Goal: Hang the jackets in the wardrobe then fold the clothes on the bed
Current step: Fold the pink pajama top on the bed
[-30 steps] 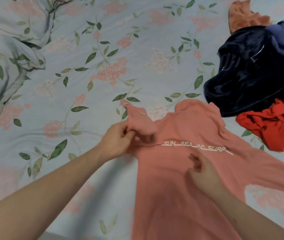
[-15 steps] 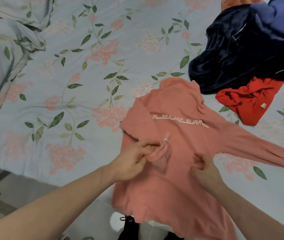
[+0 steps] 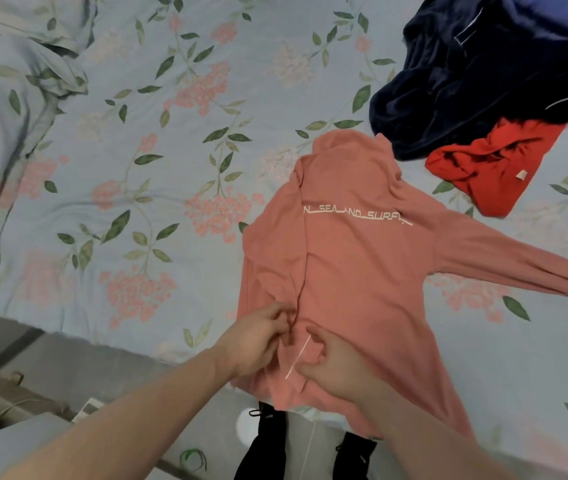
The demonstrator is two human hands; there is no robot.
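Pink sweatshirt (image 3: 351, 271) laid back-up at bed (image 3: 109, 174) edge, left sleeve folded inward; cuff pinched by curled fingers of left hand (image 3: 258, 336) and right hand (image 3: 336, 367), probably to set the fold flat; right sleeve spread out, unfolded; navy garment (image 3: 476, 81) and red garment (image 3: 490, 164) heaped beside collar, crowding it

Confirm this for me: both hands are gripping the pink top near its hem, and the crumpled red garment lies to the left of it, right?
Not quite. In the head view the red garment lies to the right of the pink top, below the dark pile. The rest holds: the left hand and right hand both grip the top near its hem.
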